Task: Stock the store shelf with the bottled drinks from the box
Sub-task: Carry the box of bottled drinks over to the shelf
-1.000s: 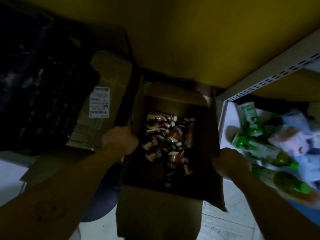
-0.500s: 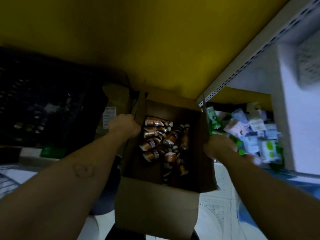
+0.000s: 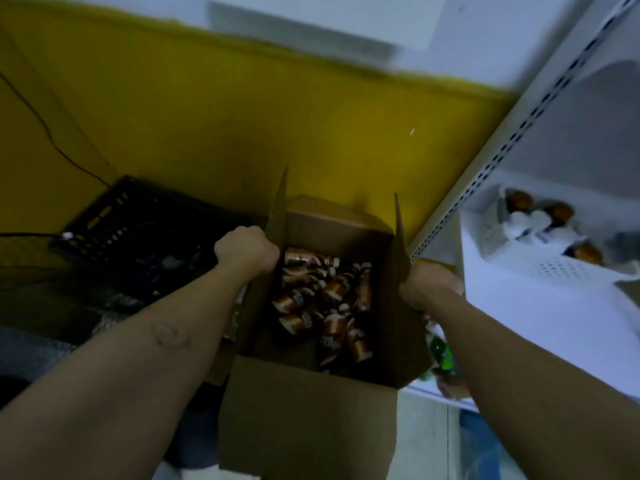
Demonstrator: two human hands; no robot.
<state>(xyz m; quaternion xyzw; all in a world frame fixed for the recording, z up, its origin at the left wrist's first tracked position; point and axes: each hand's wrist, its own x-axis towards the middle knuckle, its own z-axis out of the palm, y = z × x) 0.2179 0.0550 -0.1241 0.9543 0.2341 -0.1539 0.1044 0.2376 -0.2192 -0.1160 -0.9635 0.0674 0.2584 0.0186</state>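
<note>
1. The open cardboard box [image 3: 304, 420] is held between both hands, its side flaps standing upright.
2. The left hand [image 3: 246, 249] is clenched around the top edge of the box's left wall, near the far corner.
3. The right hand [image 3: 427, 284] grasps the edge of the box's right wall, knuckles outward; its fingertips are hidden behind the cardboard.
4. The bottled drinks [image 3: 322, 296], brown with white caps, lie on their sides in a loose heap on the box bottom, from the far left corner toward the middle.
5. The store shelf [image 3: 554, 323], white, stands just beside the box's right wall.
6. A white perforated basket [image 3: 540, 265] sits near the shelf's back edge, holding brown bottles [image 3: 557, 211].
7. A black crate [image 3: 138, 220] sits left of the box, against the yellow wall [image 3: 242, 116].
</note>
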